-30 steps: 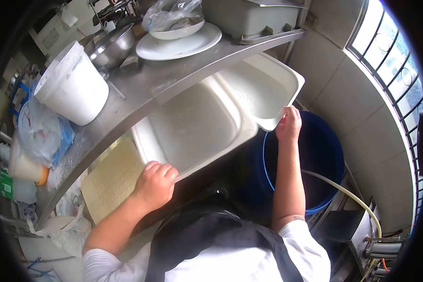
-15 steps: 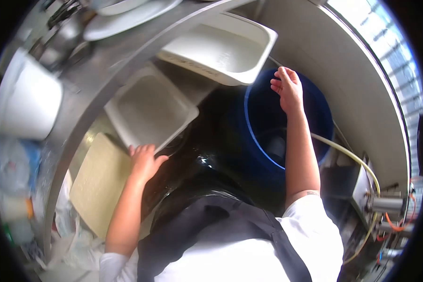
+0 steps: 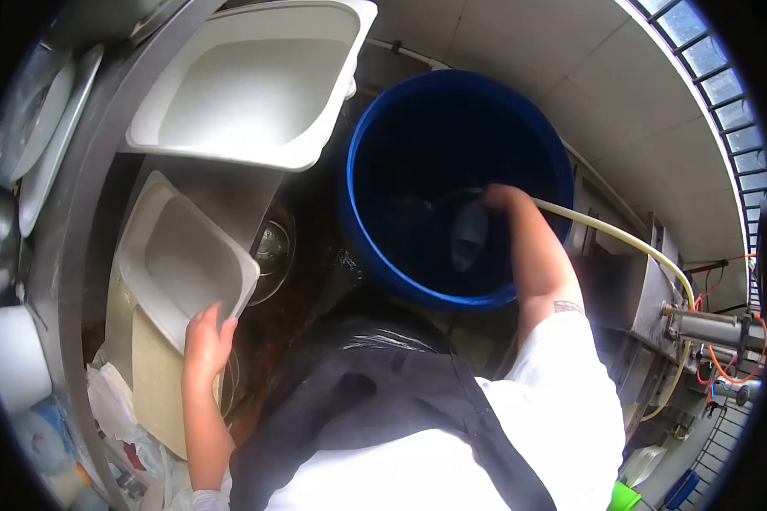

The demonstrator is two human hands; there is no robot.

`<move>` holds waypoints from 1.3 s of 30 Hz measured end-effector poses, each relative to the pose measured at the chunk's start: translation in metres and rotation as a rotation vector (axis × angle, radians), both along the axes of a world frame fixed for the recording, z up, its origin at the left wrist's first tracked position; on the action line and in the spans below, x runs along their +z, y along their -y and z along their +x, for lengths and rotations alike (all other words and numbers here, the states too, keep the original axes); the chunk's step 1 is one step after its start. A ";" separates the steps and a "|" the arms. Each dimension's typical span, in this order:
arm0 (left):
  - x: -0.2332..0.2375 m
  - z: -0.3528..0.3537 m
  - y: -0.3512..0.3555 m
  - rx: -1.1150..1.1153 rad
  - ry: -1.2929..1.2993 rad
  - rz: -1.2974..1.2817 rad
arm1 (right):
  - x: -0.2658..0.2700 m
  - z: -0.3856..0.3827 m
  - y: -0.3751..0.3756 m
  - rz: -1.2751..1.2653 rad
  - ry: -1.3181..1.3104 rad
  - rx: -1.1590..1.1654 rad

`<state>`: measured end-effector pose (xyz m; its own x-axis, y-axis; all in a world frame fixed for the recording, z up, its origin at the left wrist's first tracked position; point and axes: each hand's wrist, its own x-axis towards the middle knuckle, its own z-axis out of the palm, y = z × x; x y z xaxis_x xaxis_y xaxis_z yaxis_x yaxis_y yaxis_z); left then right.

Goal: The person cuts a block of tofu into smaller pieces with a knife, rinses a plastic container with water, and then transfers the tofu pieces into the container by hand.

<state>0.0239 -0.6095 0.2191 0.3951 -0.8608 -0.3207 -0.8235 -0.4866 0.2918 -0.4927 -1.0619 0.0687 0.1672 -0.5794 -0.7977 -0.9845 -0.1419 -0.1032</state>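
My left hand [image 3: 206, 341] is at the near corner of a small white tub [image 3: 192, 260], fingers over its rim and thumb to the side. The tub tilts against a cream board [image 3: 158, 375]. My right hand [image 3: 504, 198] reaches down into a large blue barrel [image 3: 354, 183], its fingers bent round a pale yellow hose [image 3: 605, 223] that runs over the barrel's rim; the fingertips are lost in shadow. Below that hand, a greyish shape [image 3: 469, 237] shows dimly inside the barrel, and I cannot make out what it is.
A bigger white tub [image 3: 247, 94] stands beyond the small one. Along the left runs a metal counter edge [image 3: 68, 255] with plates [image 3: 60, 140] and a white container [image 3: 13, 358]. Plastic bags [image 3: 123, 409] lie below. Metal pipework [image 3: 707, 328] juts out on the right.
My right hand has gone from above the barrel down into it, to the hose. My view has shifted, so the barrel looks nearer. The left hand stays at the small tub's corner.
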 end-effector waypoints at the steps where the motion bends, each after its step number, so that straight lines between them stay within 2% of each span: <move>1: 0.004 -0.006 0.018 0.000 0.005 0.007 | -0.034 -0.003 0.010 0.066 -0.021 0.076; 3: 0.004 -0.021 0.046 0.022 -0.041 -0.174 | -0.140 -0.023 0.019 0.000 -0.040 0.122; 5: -0.001 -0.036 0.066 0.042 -0.040 -0.196 | -0.288 -0.052 0.022 -0.252 0.006 0.090; 7: -0.015 -0.042 0.075 0.070 -0.029 -0.185 | -0.423 -0.083 0.011 -0.627 0.153 0.041; 8: -0.028 -0.041 0.075 0.088 0.014 -0.168 | -0.452 -0.087 0.007 -0.954 0.243 0.196; 9: -0.041 -0.042 0.074 0.109 0.058 -0.149 | -0.455 -0.082 -0.009 -0.965 0.268 0.112; 11: -0.060 -0.046 0.071 0.243 0.044 -0.125 | -0.437 -0.057 -0.035 -0.759 0.205 -0.138; 13: -0.070 -0.043 0.066 0.232 0.149 0.028 | -0.441 -0.032 -0.050 -0.628 0.143 -0.254; 14: -0.087 -0.035 0.052 0.221 0.157 0.011 | -0.448 -0.019 -0.054 -0.581 0.119 -0.287; 15: -0.056 -0.050 0.090 0.226 0.052 0.081 | -0.458 -0.013 -0.061 -0.547 0.095 -0.326; 17: -0.063 -0.051 0.083 0.214 0.175 0.068 | -0.472 -0.001 -0.067 -0.503 0.069 -0.371; 18: -0.087 -0.042 0.063 0.338 0.137 -0.025 | -0.477 0.003 -0.071 -0.487 0.066 -0.389; 19: -0.065 -0.046 0.080 0.293 -0.013 0.031 | -0.481 0.006 -0.073 -0.476 0.066 -0.407; 21: -0.053 -0.051 0.103 0.353 0.065 0.174 | -0.485 0.013 -0.078 -0.461 0.067 -0.433; 24: -0.060 -0.052 0.096 0.289 0.165 0.159 | -0.485 0.021 -0.087 -0.431 0.090 -0.459; 28: -0.058 -0.052 0.100 0.294 0.174 0.165 | -0.481 0.024 -0.093 -0.409 0.104 -0.478; 31: -0.057 -0.055 0.105 0.333 0.093 0.123 | -0.473 0.028 -0.098 -0.395 0.126 -0.476; 33: -0.056 -0.055 0.103 0.546 -0.207 -0.023 | -0.473 0.031 -0.102 -0.382 0.136 -0.466; 34: -0.062 -0.050 0.096 0.559 -0.198 -0.031 | -0.473 0.033 -0.103 -0.375 0.152 -0.461; 36: -0.073 -0.043 0.081 0.329 0.088 0.178 | -0.473 0.035 -0.104 -0.363 0.145 -0.454; 39: -0.074 -0.042 0.076 0.303 0.083 0.155 | -0.476 0.036 -0.105 -0.341 0.160 -0.442</move>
